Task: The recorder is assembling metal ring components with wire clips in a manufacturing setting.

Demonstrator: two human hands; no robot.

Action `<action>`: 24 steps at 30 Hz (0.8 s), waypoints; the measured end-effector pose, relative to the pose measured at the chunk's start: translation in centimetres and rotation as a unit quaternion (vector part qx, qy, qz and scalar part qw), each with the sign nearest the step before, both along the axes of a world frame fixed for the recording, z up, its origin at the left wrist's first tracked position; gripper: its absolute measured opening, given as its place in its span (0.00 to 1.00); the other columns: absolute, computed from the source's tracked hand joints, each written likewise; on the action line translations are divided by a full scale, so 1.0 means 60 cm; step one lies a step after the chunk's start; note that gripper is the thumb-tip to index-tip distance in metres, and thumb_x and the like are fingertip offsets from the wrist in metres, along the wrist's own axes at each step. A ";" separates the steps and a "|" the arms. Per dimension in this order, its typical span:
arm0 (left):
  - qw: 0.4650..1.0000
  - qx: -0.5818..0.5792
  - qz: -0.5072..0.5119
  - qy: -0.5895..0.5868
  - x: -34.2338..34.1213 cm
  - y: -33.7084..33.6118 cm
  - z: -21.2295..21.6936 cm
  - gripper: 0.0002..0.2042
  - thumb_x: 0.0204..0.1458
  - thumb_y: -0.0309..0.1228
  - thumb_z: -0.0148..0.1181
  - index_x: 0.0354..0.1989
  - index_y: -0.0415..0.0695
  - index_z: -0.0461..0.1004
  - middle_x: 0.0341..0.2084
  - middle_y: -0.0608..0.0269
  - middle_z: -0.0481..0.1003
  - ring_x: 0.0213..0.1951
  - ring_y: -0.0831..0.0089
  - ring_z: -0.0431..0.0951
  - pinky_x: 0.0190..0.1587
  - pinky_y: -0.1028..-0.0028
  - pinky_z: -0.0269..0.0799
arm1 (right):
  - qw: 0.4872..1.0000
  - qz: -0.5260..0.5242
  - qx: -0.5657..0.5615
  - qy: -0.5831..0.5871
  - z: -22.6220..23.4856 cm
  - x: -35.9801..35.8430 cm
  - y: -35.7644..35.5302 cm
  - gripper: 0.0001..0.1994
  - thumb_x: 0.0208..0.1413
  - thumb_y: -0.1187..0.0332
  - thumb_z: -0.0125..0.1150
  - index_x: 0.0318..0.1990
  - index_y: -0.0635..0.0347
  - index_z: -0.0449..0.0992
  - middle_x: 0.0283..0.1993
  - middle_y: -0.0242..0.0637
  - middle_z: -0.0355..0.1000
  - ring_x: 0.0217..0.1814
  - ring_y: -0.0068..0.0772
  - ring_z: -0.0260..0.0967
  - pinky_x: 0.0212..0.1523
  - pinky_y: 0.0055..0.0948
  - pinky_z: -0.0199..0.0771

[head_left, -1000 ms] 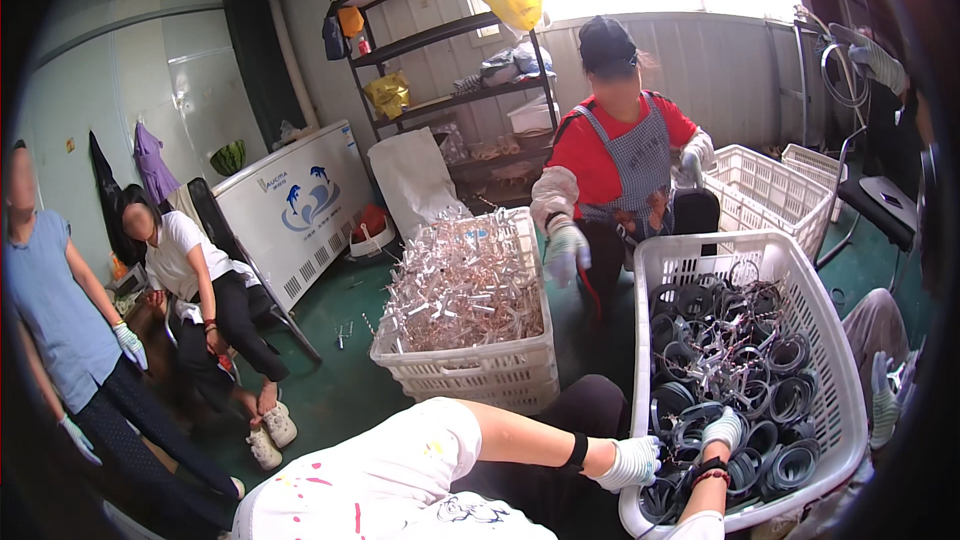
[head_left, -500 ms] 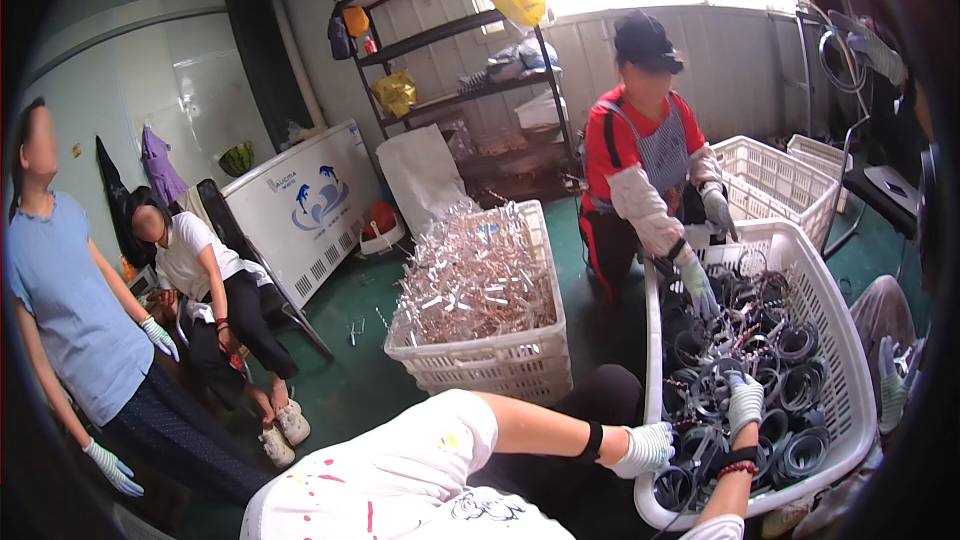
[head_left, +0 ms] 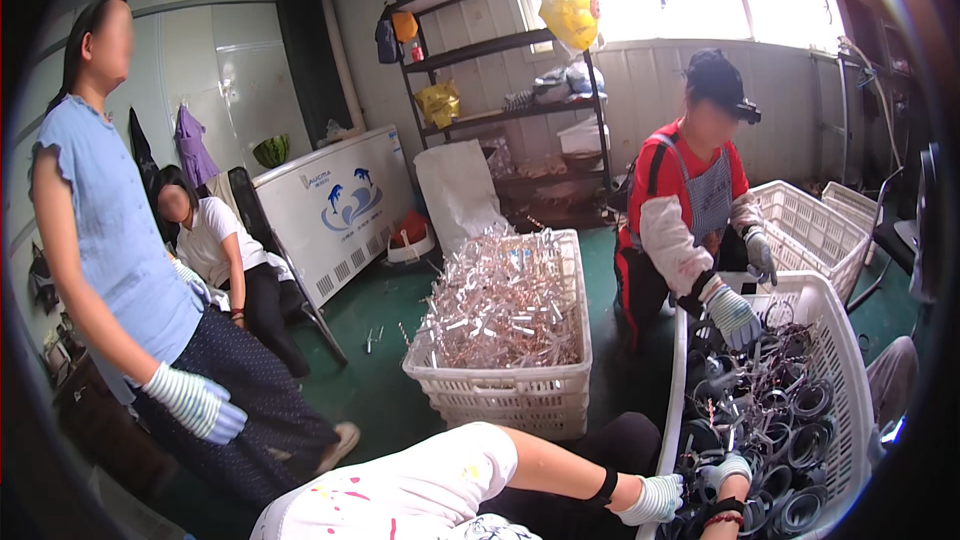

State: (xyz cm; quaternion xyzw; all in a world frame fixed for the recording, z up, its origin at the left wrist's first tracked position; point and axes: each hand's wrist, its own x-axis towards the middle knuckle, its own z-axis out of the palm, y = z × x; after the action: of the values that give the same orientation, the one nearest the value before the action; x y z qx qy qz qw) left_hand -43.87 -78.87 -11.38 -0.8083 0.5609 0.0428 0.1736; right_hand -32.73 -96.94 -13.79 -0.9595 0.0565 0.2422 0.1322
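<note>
Both my hands, in striped pale gloves, are at the near end of a white plastic basket [head_left: 673,430] holding grey coiled bands [head_left: 803,510] and thin metal strips. My left hand [head_left: 655,500] lies over its left rim, fingers bent inward among dark coils; what they grip is hidden. Inside, my right hand [head_left: 731,468] reaches down with curled fingers, touching the coils; anything in them is hidden. Across from me, a kneeling person in red has one gloved hand [head_left: 735,318] over the same pile.
Left of the basket, a white crate [head_left: 500,380] is heaped with shiny strips. A person in blue [head_left: 130,230] stands at left, near a seated person [head_left: 225,245]. Behind are a chest freezer [head_left: 335,210] and a shelf rack [head_left: 500,45]. More white crates [head_left: 815,235] stand back right.
The view has shifted. My right hand has moved nearer my left, away from the middle coils. The person in blue has come closer, and the person in red reaches over the pile.
</note>
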 end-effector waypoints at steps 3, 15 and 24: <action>0.998 0.051 -0.023 0.039 -0.009 -0.001 0.052 0.14 0.46 0.38 0.63 0.41 0.50 0.84 0.43 0.60 0.80 0.49 0.58 0.79 0.53 0.57 0.67 | 0.999 0.009 -0.031 -0.017 -0.030 -0.014 0.003 0.47 0.41 0.46 0.73 0.70 0.57 0.65 0.69 0.47 0.67 0.70 0.44 0.66 0.68 0.36 0.68; 0.997 -0.071 -0.023 0.037 -0.019 0.012 0.033 0.06 0.52 0.35 0.59 0.34 0.52 0.82 0.33 0.64 0.79 0.42 0.61 0.79 0.49 0.58 0.67 | 0.987 0.126 -0.095 -0.012 -0.122 -0.030 0.055 0.16 0.58 0.59 0.58 0.48 0.55 0.84 0.57 0.45 0.77 0.60 0.46 0.76 0.59 0.40 0.76; 0.998 -0.029 0.015 0.059 -0.014 0.031 0.078 0.13 0.51 0.36 0.62 0.45 0.52 0.81 0.41 0.64 0.80 0.50 0.62 0.78 0.55 0.57 0.67 | 0.932 -0.032 0.122 -0.340 -0.010 0.006 -0.031 0.20 0.66 0.53 0.53 0.45 0.62 0.81 0.39 0.54 0.79 0.42 0.57 0.77 0.44 0.46 0.74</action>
State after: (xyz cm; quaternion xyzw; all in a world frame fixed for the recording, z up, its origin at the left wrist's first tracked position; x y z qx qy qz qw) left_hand -44.72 -77.01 -6.68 -0.8174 0.5591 0.0769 0.1154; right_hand -32.39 -98.78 -14.38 -0.9585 0.0087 -0.0981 0.2675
